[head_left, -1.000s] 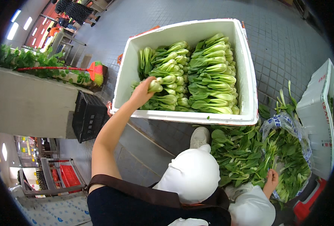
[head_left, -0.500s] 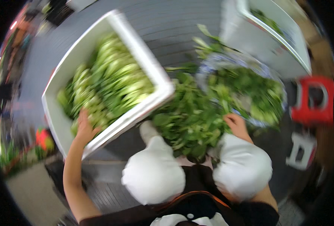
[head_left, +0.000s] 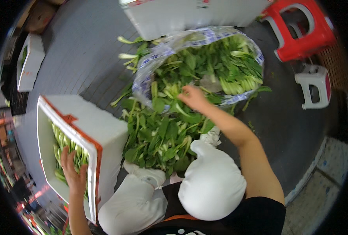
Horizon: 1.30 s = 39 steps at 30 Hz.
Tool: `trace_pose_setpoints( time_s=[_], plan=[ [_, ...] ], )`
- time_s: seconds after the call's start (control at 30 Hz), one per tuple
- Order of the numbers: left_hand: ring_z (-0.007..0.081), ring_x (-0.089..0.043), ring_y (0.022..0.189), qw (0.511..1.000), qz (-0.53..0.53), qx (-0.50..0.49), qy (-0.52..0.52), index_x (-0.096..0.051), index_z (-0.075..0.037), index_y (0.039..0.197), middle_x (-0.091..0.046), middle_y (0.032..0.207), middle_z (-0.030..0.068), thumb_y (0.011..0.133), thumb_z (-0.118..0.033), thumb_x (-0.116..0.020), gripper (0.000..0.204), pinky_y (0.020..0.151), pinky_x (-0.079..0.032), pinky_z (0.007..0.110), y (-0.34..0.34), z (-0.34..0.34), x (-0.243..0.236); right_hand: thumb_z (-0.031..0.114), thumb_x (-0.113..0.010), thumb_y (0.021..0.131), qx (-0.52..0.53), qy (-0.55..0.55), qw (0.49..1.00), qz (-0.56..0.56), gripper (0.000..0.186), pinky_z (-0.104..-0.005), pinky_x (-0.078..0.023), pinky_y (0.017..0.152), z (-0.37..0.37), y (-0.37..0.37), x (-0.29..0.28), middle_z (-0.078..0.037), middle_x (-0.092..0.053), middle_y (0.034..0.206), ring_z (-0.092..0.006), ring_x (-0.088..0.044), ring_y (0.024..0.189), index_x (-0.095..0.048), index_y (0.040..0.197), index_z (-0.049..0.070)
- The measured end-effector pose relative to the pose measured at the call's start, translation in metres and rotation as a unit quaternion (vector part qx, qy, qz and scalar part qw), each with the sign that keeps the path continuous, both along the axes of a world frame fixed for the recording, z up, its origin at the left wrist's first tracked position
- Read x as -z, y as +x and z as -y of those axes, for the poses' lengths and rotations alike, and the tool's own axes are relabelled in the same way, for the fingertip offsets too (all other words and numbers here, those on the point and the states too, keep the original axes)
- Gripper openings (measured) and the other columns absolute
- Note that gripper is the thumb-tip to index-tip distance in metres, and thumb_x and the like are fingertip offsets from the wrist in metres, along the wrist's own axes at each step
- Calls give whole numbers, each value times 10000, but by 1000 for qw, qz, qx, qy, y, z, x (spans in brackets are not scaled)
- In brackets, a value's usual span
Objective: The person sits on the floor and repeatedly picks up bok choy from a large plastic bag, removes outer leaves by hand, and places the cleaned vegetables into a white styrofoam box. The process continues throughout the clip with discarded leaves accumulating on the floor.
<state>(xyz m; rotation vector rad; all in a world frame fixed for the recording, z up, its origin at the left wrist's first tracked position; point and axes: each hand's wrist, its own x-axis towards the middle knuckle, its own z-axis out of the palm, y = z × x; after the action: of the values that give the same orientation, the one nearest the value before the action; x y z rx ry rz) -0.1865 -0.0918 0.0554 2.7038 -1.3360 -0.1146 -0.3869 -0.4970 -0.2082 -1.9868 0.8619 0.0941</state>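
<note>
Inside the tilted white foam box [head_left: 103, 129] at the left, my left hand [head_left: 72, 172] rests on rows of packed bok choy [head_left: 78, 152], its fingers spread. My right hand [head_left: 193, 98] is at the near rim of a clear and blue plastic bag [head_left: 142, 84]. Its fingers are curled in against pale bok choy stalks [head_left: 172, 92]; the fingertips are partly hidden. More leafy bok choy [head_left: 217, 64] fills the open bag. A loose heap of greens [head_left: 162, 133] lies between the bag and my knees.
Another white foam box [head_left: 193, 13] stands behind the bag. A red stool [head_left: 303, 39] and a smaller white stool [head_left: 313, 86] are at the right. A further white box [head_left: 30, 62] sits at the far left. Stray stalks [head_left: 130, 56] lie on the grey floor.
The view has swung to the right, so the left box now sits lower and farther left. My right hand has moved forward from the loose heap to the bag's rim. My left hand stays in the box.
</note>
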Motion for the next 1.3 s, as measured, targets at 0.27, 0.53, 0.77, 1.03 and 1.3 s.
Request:
trace_pose_setpoints(
  time_s=[0.27,0.53,0.77,1.03,1.3],
  plan=[
    [369,-468,1117,917,-183,354,-32,-515,-37,1113,-459,1253,186,675,-192,-734,513,921,-392,428,-55,227,59,280,-633,783,69,-5,996,59,481,-436,-431,852,3,-3,9,-224,-518,1090,-356,-520,1019,-510,1149,-8],
    [312,-577,888,876,-299,353,-141,-574,-42,985,-585,1027,129,745,-197,-688,307,742,-465,377,-122,275,126,63,-634,736,130,-398,908,-3,333,-409,-412,871,88,-151,-28,-159,-530,1030,-352,-486,1012,-553,1056,21],
    [313,-588,821,868,-392,289,-98,-591,-32,926,-612,923,119,779,-206,-654,236,702,-466,377,-135,267,151,-25,-524,764,6,-489,859,152,274,-410,-423,858,180,-89,-58,-140,-532,1112,-314,-491,1046,-545,1033,20],
    [283,-604,807,862,-450,194,-133,-596,-14,960,-620,902,129,808,-166,-633,219,710,-474,343,-123,287,149,61,-630,746,50,-258,965,25,167,-367,-474,735,253,-90,-89,-130,-636,896,-306,-601,847,-637,912,67],
    [180,-578,954,626,-748,-70,-210,-546,16,1121,-612,1033,98,908,-261,-542,350,859,-442,301,-134,336,154,-47,-596,715,-9,-465,863,197,147,-340,-469,723,151,-107,-123,-109,-606,916,-289,-584,838,-614,840,28]
  ],
)
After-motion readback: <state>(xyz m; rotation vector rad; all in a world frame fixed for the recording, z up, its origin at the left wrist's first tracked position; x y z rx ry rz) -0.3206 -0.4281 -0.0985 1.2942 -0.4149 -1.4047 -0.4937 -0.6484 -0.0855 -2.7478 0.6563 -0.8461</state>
